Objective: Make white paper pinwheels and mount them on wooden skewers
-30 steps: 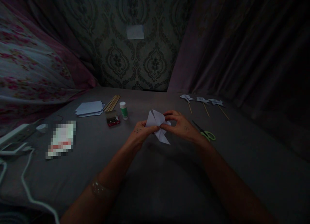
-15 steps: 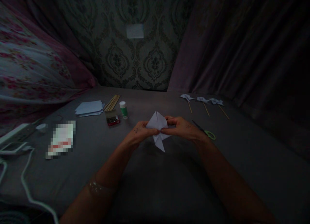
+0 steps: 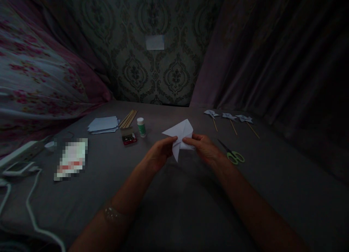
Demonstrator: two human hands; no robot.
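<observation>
A white folded paper pinwheel (image 3: 182, 131) is held up over the grey table between both hands, its pointed blades sticking out to the left, top and bottom. My left hand (image 3: 162, 150) pinches its left lower side, thumb on top near the centre. My right hand (image 3: 203, 146) grips the right side, thumb pressed close to the middle and fingers behind. The paper hides the fingertips underneath. Just right of my right hand lies a pair of scissors (image 3: 231, 153) with light green handles.
On the grey table (image 3: 174, 208), three paper pinwheels on sticks (image 3: 229, 116) lie at the back right. At the back left are a paper stack (image 3: 103, 124), wooden sticks (image 3: 128, 119), a glue bottle (image 3: 141, 127) and a small red box (image 3: 129, 138). A power strip (image 3: 23, 154) sits far left.
The pinwheel has been turned in my hands, so one blade now points left. My left hand has shifted lower on the paper. The whole view has tilted slightly up.
</observation>
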